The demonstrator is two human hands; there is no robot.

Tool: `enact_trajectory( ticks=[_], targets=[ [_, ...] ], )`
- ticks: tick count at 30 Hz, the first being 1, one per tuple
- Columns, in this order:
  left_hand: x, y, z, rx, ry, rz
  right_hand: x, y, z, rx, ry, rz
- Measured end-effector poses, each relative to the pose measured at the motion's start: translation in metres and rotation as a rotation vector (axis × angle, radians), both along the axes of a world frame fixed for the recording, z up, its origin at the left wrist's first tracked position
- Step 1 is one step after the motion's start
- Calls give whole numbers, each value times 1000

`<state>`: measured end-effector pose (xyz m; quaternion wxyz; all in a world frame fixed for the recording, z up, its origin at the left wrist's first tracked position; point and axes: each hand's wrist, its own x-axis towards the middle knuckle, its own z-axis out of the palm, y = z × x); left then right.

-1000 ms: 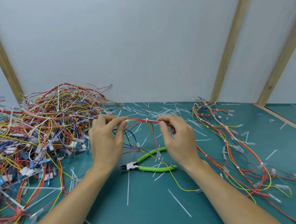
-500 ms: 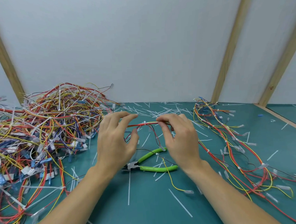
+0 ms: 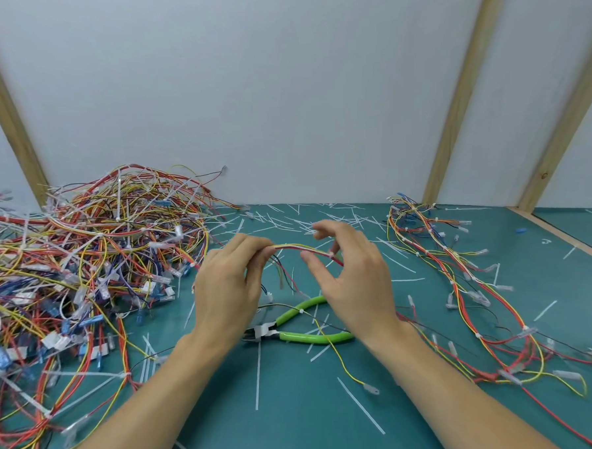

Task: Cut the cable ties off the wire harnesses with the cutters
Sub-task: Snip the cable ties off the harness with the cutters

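A big tangle of wire harnesses (image 3: pixel 84 269) lies left of the fingers. The held harness (image 3: pixel 302 249) runs left to right between both hands. The left hand (image 3: pixel 229 289) pinches its end; the right hand (image 3: pixel 355 276) curls loosely around it, thumb apart. Below the fingers, the green-handled cutters (image 3: pixel 293 327) lie flat, nose pointing left.

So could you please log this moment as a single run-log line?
left hand: pinches wire harness | right hand: fingers spread, not gripping harness | cutters: on table, untouched | cable tie: uncut
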<state>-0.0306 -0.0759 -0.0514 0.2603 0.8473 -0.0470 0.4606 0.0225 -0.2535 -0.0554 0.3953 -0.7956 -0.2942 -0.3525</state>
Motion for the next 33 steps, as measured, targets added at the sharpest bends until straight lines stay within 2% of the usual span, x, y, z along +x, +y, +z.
enact_trajectory(
  ticks=[7, 11, 15, 18, 21, 28, 33],
  targets=[
    [7, 17, 0, -281, -78, 92, 17, -14, -9, -29, 221, -102],
    [8, 21, -3, -257, -6, 192, 11, -9, -5, 28, 193, 31],
    [6, 19, -3, -154, 13, 251, 6, -6, -2, 43, 174, 53],
    [4, 12, 1, 32, -40, 165, 5, -5, -1, 21, 146, 47],
    [1, 0, 3, 90, -55, 1, 4, -5, 0, -11, 81, 49],
    [4, 3, 2, 16, -28, -92, 1, -1, 2, -74, -12, 88],
    [5, 5, 2, -157, -66, -77, 7, -6, -5, -84, 125, 53]
  ],
)
